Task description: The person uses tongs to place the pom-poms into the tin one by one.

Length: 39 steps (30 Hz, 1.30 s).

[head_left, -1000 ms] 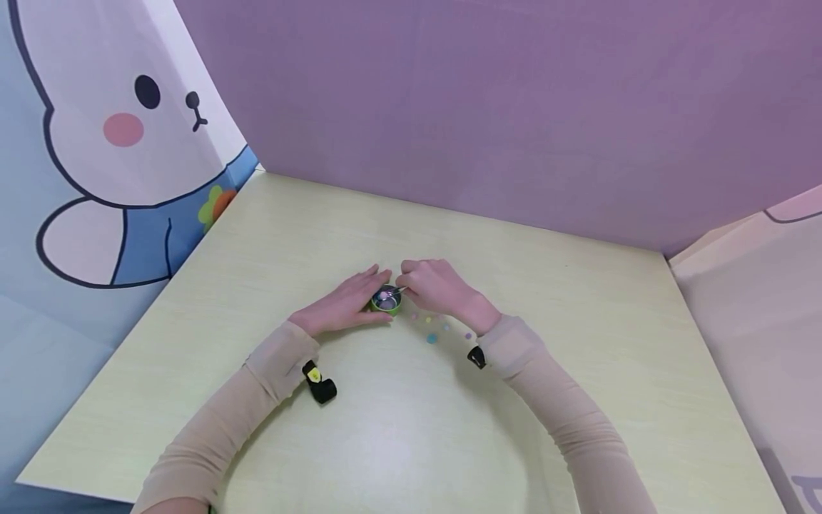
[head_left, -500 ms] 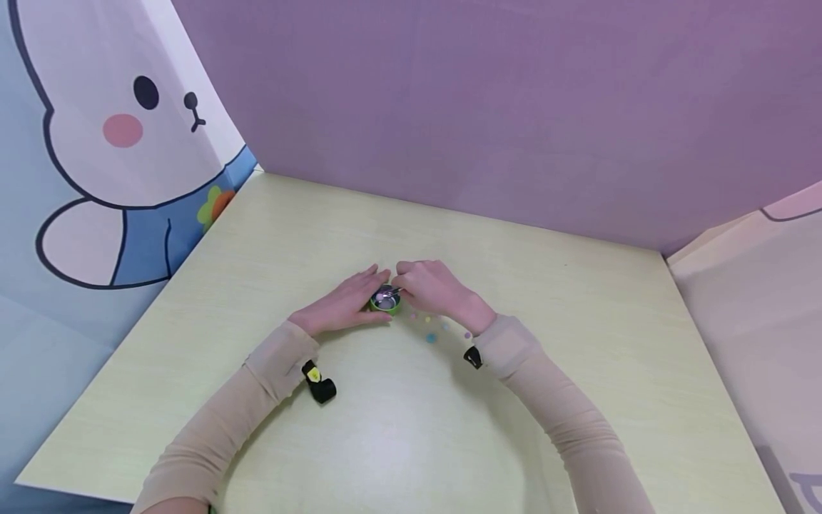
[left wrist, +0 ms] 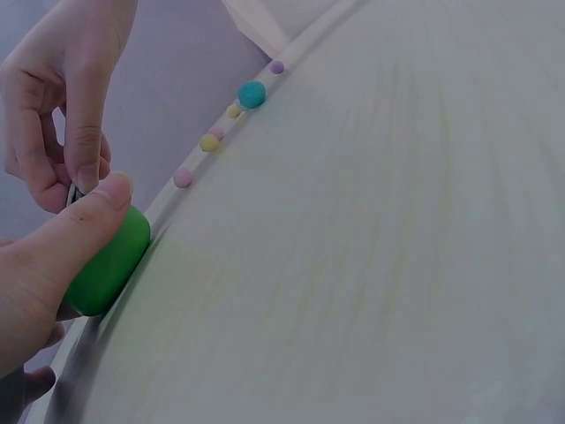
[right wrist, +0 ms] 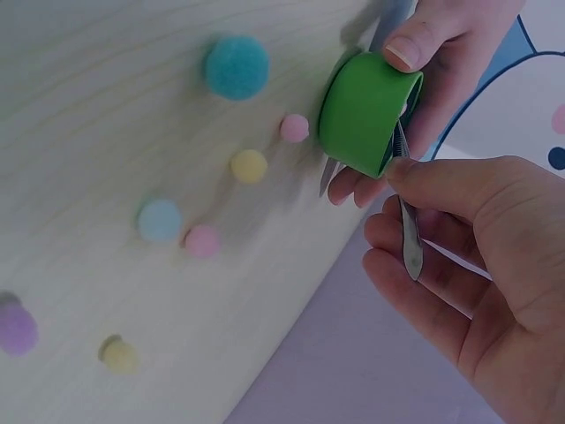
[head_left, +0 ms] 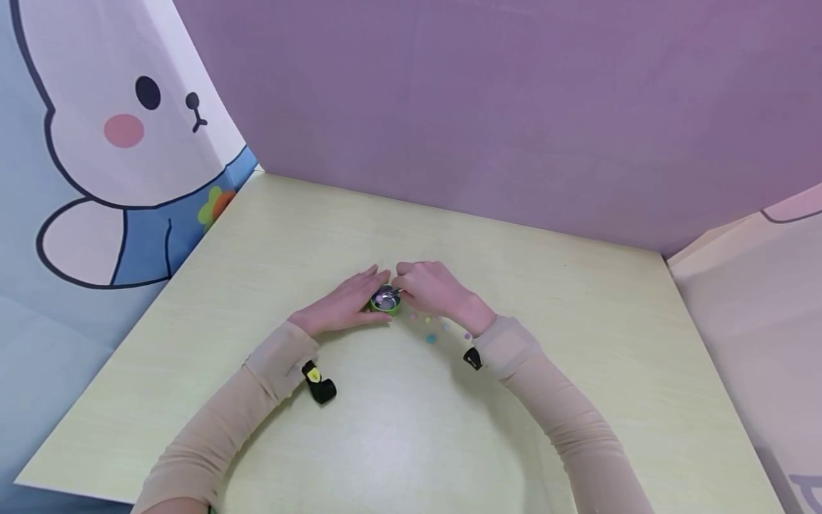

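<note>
A small green bowl with a dark, shiny inside stands on the table. My left hand holds it from the left, thumb on the near side and fingers around the far side. With my right hand I pinch a pair of metal tweezers between thumb and fingers. Their tips reach inside the bowl, where something pale pink shows in the head view. Seen from the left wrist, the bowl's green wall is partly covered by my left thumb.
Several pom-poms lie loose to the right of the bowl: a larger teal pom-pom, a pale blue pom-pom, a purple pom-pom, and pink and yellow ones. Behind the pale wooden table rises a purple backdrop.
My right hand has shifted slightly left, bringing the tweezers further over the bowl. The left hand and the loose pom-poms look unchanged.
</note>
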### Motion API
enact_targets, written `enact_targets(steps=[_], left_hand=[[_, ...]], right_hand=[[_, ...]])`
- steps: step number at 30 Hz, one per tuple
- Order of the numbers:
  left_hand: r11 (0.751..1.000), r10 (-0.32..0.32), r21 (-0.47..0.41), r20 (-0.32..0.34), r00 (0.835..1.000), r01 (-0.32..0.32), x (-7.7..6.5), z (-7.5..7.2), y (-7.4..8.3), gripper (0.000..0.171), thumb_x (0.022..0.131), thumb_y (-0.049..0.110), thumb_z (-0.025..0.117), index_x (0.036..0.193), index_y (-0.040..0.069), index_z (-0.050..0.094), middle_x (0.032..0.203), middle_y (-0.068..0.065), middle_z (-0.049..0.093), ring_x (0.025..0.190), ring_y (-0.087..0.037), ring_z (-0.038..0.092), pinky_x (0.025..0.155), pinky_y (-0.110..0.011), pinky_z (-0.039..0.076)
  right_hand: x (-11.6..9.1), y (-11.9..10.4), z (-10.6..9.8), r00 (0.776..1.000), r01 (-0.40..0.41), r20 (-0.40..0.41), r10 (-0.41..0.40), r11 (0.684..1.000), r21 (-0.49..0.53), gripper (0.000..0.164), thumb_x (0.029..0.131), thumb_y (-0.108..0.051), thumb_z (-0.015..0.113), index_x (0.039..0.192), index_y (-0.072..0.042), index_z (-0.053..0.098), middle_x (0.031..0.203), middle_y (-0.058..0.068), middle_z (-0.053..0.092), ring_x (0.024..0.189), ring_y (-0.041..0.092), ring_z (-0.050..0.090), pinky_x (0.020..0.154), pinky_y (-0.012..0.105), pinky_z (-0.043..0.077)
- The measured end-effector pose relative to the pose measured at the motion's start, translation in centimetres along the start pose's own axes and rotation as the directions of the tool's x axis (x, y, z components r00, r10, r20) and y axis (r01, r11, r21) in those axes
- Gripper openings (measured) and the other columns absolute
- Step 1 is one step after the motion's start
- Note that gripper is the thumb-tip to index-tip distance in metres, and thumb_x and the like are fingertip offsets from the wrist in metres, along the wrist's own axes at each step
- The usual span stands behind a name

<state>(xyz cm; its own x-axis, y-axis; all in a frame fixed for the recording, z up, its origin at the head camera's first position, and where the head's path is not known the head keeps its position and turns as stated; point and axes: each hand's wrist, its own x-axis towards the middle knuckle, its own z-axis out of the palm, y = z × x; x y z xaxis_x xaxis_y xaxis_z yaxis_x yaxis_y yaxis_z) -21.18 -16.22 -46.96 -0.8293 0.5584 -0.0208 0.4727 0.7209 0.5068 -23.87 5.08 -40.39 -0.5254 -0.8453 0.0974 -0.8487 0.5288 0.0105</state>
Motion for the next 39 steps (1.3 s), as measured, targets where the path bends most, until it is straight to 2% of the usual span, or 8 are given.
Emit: enact_targets(steps=[12, 24, 31, 39], left_hand=[[1.000, 0.020, 0.009, -0.022, 1.000, -0.020, 0.0, 0.2, 0.1, 0.092, 0.093, 0.053, 0.063, 0.158, 0.005, 0.020, 0.164, -0.017, 0.023, 0.155, -0.035, 0.014, 0.127, -0.053, 0.018], [1.000, -0.004, 0.009, -0.012, 1.000, 0.004, 0.0, 0.2, 0.2, 0.093, 0.092, 0.054, 0.063, 0.158, 0.005, 0.020, 0.165, -0.015, 0.024, 0.156, -0.033, 0.014, 0.128, -0.052, 0.017], [1.000, -0.001, 0.018, -0.018, 1.000, 0.002, 0.1, 0.5, -0.1, 0.093, 0.092, 0.056, 0.063, 0.158, 0.005, 0.021, 0.165, -0.015, 0.024, 0.156, -0.032, 0.013, 0.128, -0.052, 0.017], [1.000, 0.007, 0.024, -0.016, 1.000, -0.006, 0.3, 0.6, -0.2, 0.095, 0.091, 0.058, 0.062, 0.158, 0.005, 0.020, 0.165, -0.015, 0.023, 0.156, -0.033, 0.013, 0.128, -0.052, 0.017]], right_hand=[[-0.4, 0.2, 0.1, 1.000, -0.023, 0.002, 0.023, 1.000, -0.001, 0.017, 0.088, -0.007, 0.068, 0.101, -0.013, 0.078, 0.081, 0.000, 0.064, 0.062, 0.010, 0.055, 0.056, 0.023, 0.053], [-1.2, 0.6, 0.1, 0.999, -0.022, -0.047, 0.022, 1.000, -0.003, 0.012, 0.089, -0.008, 0.069, 0.096, -0.012, 0.078, 0.081, 0.000, 0.065, 0.065, 0.012, 0.061, 0.058, 0.026, 0.056], [-2.1, 1.0, -0.2, 0.997, -0.035, -0.067, 0.034, 0.999, -0.009, 0.009, 0.089, -0.009, 0.070, 0.093, -0.013, 0.077, 0.078, -0.001, 0.061, 0.062, 0.011, 0.057, 0.055, 0.026, 0.054], [-3.5, 1.7, -0.5, 0.995, -0.055, -0.088, 0.053, 0.998, -0.019, 0.007, 0.089, -0.011, 0.072, 0.093, -0.013, 0.076, 0.077, 0.000, 0.061, 0.061, 0.012, 0.059, 0.053, 0.027, 0.054]])
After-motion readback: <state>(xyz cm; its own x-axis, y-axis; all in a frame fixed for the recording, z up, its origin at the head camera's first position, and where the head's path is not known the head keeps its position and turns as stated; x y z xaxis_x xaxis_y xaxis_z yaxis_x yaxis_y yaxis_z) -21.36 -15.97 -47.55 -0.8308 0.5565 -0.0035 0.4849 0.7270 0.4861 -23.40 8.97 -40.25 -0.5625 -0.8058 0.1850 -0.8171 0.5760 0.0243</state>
